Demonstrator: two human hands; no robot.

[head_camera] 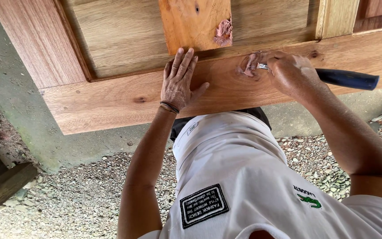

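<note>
A big wooden door [124, 95] lies flat. A small board [191, 22] with pink paste sits on it. The left hand [178, 79] rests flat on the door, fingers spread out. The right hand [290, 73] grips a blue-handled scraper [345, 79], its metal tip on a pink paste spot [248, 67].

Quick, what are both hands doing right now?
Left hand: open, flat on the wooden door.
Right hand: closed around a blue-handled tool.
</note>
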